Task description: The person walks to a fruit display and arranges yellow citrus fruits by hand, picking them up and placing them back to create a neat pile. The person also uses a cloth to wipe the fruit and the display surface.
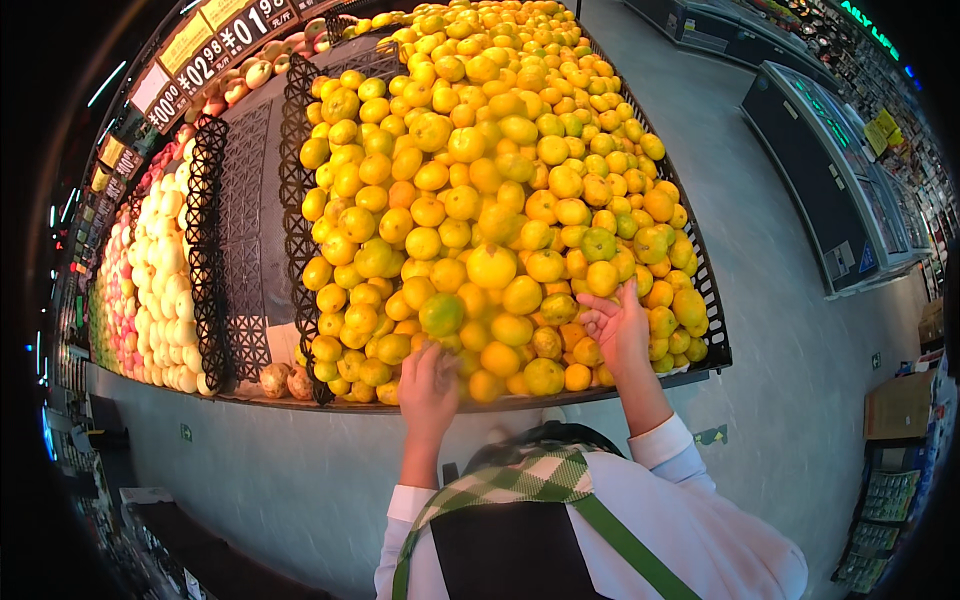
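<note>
A wide heap of orange-yellow mandarins (431,177) lies before me in a black display bin. My left hand (430,381) is at the heap's front edge, fingers curled down and blurred; whether it holds a fruit is hidden. Just beyond those fingers rests a greenish mandarin (441,314). Farther right, my right hand (619,324) is on the heap with its fingers apart and its palm partly showing. Its fingertips are close to a yellow mandarin (603,278), and a green-tinged mandarin (598,244) lies just behind that one. Contact there is unclear.
Black lattice dividers (300,195) border the heap on the left, and a slotted bin wall (701,277) on the right. Past the dividers are pale round fruit (161,255) and two brownish-red fruits (287,381). A freezer chest (817,180) stands across the grey floor (712,150).
</note>
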`<state>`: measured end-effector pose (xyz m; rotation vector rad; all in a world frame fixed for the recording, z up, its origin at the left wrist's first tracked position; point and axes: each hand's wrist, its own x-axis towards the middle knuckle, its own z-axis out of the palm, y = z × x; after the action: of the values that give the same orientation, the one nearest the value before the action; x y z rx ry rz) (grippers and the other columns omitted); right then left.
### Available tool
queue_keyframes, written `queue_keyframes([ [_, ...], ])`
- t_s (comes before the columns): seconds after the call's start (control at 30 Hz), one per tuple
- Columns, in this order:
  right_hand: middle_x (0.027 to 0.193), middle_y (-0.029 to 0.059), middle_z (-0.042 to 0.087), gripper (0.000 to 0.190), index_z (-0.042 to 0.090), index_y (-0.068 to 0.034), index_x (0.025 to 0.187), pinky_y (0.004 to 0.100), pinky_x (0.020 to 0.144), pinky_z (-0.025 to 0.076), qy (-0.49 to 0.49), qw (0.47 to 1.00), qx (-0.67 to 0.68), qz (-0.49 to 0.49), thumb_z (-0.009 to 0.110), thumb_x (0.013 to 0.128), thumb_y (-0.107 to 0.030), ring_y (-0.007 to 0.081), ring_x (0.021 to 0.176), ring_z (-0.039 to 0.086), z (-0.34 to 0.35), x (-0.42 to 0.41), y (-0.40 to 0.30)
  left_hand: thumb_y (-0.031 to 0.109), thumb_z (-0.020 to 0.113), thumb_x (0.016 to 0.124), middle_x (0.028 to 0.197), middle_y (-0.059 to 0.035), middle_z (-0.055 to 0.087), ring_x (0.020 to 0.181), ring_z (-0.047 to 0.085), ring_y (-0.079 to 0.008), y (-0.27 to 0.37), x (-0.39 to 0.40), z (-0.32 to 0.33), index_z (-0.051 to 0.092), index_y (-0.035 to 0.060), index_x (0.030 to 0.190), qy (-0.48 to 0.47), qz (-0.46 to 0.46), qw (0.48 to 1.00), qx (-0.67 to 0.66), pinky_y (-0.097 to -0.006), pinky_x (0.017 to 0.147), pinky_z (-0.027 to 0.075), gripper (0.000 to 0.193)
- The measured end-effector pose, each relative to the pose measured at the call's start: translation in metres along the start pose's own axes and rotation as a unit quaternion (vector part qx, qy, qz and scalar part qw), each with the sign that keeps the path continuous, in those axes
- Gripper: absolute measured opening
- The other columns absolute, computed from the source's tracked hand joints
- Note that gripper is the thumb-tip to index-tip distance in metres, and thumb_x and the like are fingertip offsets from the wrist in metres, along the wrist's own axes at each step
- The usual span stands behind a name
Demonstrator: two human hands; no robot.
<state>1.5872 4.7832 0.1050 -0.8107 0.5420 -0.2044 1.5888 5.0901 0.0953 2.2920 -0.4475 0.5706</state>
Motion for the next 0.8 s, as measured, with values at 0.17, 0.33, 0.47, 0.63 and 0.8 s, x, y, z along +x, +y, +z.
queue_keyframes([
  [0.17,0.109,0.0206,0.07,0.052,0.057,-0.003,0.129,0.0374,0.075,0.055,-0.084,0.865,-0.434,-0.237,0.067,0.097,-0.044,0.0289,0.092,0.071,0.0,-0.026,0.029,0.0,0.074,0.08,0.117,-0.0209,0.064,0.103,0.065,-0.0398,0.003,0.003,0.001,0.065,0.0032,0.125,-0.004,-0.008,1.0,0.002,-0.0431,0.09,0.054,0.046],
  [0.33,0.151,0.0297,0.042,0.06,0.069,-0.002,0.118,0.0533,0.106,0.044,-0.216,0.585,-0.71,-0.327,0.083,0.077,-0.043,0.0468,0.131,0.049,0.024,-0.074,0.042,0.002,0.074,0.076,0.105,-0.0141,0.069,0.095,0.063,-0.0377,-0.009,-0.005,-0.002,0.064,0.0053,0.124,-0.02,0.03,0.998,0.047,-0.0454,0.082,0.051,0.049],
  [0.47,0.153,0.0312,0.038,0.049,0.065,0.003,0.12,0.0546,0.111,0.04,-0.242,0.612,-0.698,-0.283,0.08,0.081,-0.023,0.0497,0.134,0.044,0.02,-0.073,0.034,0.008,0.074,0.077,0.12,-0.0145,0.066,0.101,0.066,-0.0369,-0.008,-0.006,0.006,0.062,0.0077,0.128,-0.013,0.001,0.999,0.041,-0.0444,0.085,0.056,0.052],
  [0.63,0.148,0.028,0.041,0.045,0.061,0.005,0.116,0.0529,0.106,0.042,-0.248,0.57,-0.73,-0.282,0.077,0.079,-0.017,0.0496,0.128,0.045,0.02,-0.07,0.04,0.012,0.072,0.082,0.11,-0.0139,0.06,0.095,0.065,-0.0364,0.006,-0.01,-0.005,0.06,0.0099,0.129,0.024,-0.015,0.999,0.015,-0.0432,0.076,0.056,0.049],
  [0.8,0.142,0.0262,0.043,0.057,0.051,0.001,0.117,0.0545,0.094,0.048,-0.21,0.553,-0.759,-0.272,0.082,0.075,-0.023,0.0511,0.112,0.054,0.036,-0.058,0.051,0.013,0.073,0.081,0.113,-0.0132,0.06,0.095,0.066,-0.0352,0.006,-0.007,-0.005,0.06,0.0111,0.13,0.022,-0.017,1.0,0.01,-0.0418,0.078,0.056,0.051],
])
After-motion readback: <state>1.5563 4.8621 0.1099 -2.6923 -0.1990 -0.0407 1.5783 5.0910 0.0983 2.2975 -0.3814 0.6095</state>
